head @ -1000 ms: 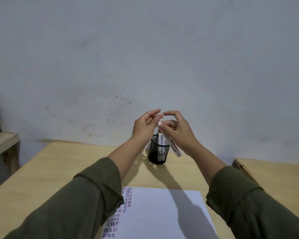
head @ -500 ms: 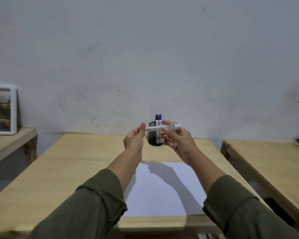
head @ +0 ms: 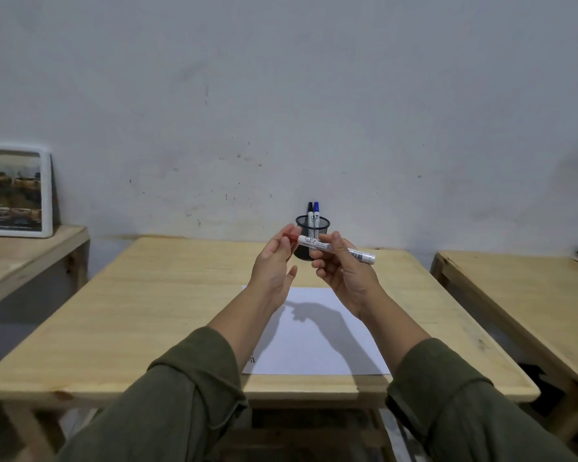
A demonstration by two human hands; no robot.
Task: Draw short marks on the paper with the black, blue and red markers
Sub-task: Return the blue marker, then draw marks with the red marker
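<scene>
My right hand (head: 346,278) holds the white barrel of the red marker (head: 314,243) nearly level above the table. My left hand (head: 274,265) has its fingertips on the marker's red cap (head: 292,238) at the left end. Behind both hands stands a black mesh pen cup (head: 324,225) with the black marker (head: 310,211) and the blue marker (head: 316,211) upright in it. The white paper (head: 317,345) lies on the wooden table (head: 147,311) below my hands; a few marks show at its near left corner.
A second wooden table (head: 521,295) stands to the right. On a wooden surface to the left (head: 20,258), a white-framed picture (head: 14,191) leans against the grey wall.
The view has pulled back and up from the table. The marker went from tilted over the cup to nearly level between both hands, and my left fingertips have come onto its red cap.
</scene>
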